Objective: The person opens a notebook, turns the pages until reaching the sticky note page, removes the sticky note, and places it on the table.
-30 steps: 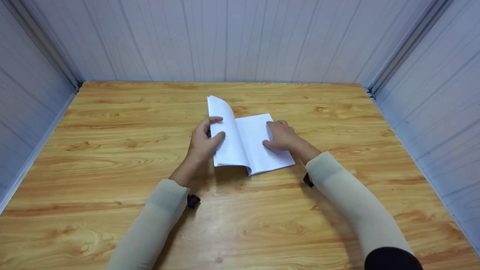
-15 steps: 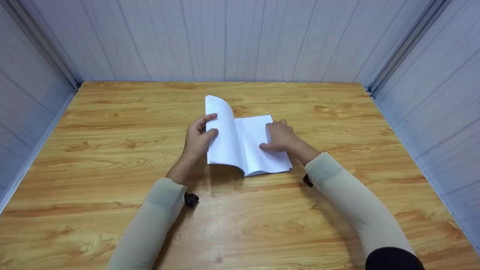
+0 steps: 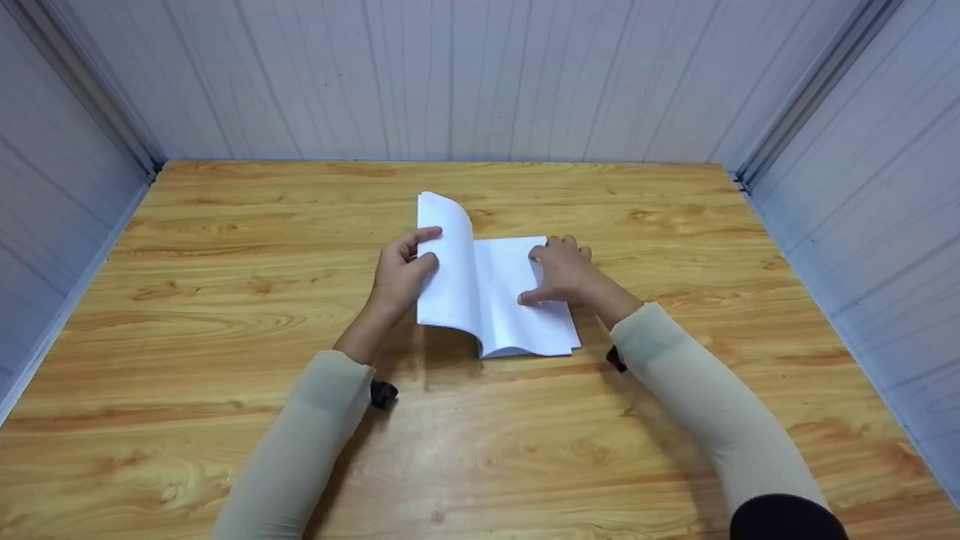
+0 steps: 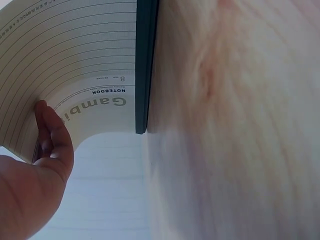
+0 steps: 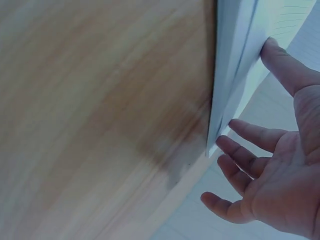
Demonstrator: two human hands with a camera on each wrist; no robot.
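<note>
An open notebook (image 3: 510, 330) with white lined pages lies near the middle of the table. My left hand (image 3: 403, 274) grips its raised left part, thumb on the page side and other fingers partly behind. In the left wrist view, the notebook's underside of that part (image 4: 95, 55) shows ruled lines and the printed word "NOTEBOOK", beside a dark green edge (image 4: 144, 65). My right hand (image 3: 566, 274) is spread over the right page, thumb touching the paper. In the right wrist view, its fingertips (image 5: 231, 123) are at the page edge, loosely bent, with the lower ones apart from it.
The notebook lies on a wood-grain table (image 3: 225, 300). A pale panelled wall (image 3: 480, 82) stands behind the table, with more panels along the left and right sides.
The notebook has turned slightly and its near spine end has shifted left and toward me. The near edge of the right pages now bulges upward. My right fingers have spread a little.
</note>
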